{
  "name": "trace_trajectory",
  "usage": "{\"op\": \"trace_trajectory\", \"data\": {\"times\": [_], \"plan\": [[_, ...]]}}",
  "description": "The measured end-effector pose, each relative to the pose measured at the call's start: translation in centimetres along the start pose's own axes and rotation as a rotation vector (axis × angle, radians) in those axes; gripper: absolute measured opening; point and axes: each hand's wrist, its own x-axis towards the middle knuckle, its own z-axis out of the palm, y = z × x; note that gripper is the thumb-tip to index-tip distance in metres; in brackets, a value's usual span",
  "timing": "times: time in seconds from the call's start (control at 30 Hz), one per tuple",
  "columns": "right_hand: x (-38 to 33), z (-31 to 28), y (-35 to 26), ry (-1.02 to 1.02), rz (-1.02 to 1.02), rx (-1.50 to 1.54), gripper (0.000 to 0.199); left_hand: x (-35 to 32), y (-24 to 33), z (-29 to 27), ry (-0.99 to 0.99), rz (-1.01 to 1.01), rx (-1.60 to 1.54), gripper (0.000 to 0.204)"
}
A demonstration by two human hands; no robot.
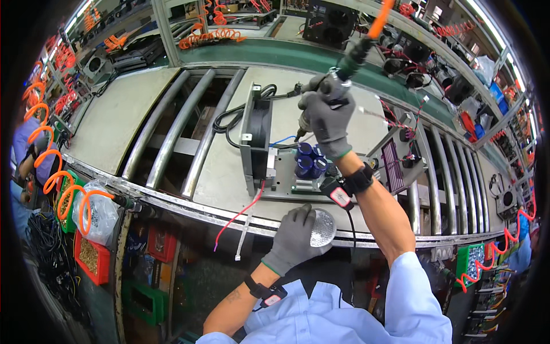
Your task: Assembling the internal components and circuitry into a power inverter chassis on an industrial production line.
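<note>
Hidden, cropped and unclear parts

The right hand [327, 117] covers the grip of the powered screwdriver [349, 60], and its bit tip is too small to make out. The left hand [293, 236] hides part of the round clear dish [324, 227]; its contents are unreadable. The orange hose [381, 14] runs off the top edge.

The fan [256, 137] stands left of the capacitors [310, 160], with the small dish [322, 227] in front near the bench edge.
</note>
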Motion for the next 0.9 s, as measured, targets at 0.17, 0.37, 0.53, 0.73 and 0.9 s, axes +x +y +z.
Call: {"op": "trace_trajectory", "data": {"times": [0.17,0.37,0.53,0.73,0.9], "plan": [[-0.6,0.1,4.2,-0.031,0.092,-0.087,0.010,-0.4,-0.1,0.3,-0.014,-0.034,-0.017,0.081],[-0.6,0.1,4.5,-0.064,0.137,-0.149,0.010,0.1,-0.4,-0.1,-0.012,-0.035,-0.042,0.082],[-0.1,-0.1,5.0,-0.016,0.144,-0.162,0.010,0.6,0.1,-0.6,-0.036,-0.032,-0.036,0.081],[7.2,2.8,-0.3,-0.015,0.310,0.009,0.010,0.5,0.2,-0.4,-0.038,-0.044,-0.039,0.084],[19.5,4.4,-4.1,-0.082,0.519,-0.108,0.016,1.0,0.8,-1.7,-0.071,-0.107,0.010,0.088]]}}
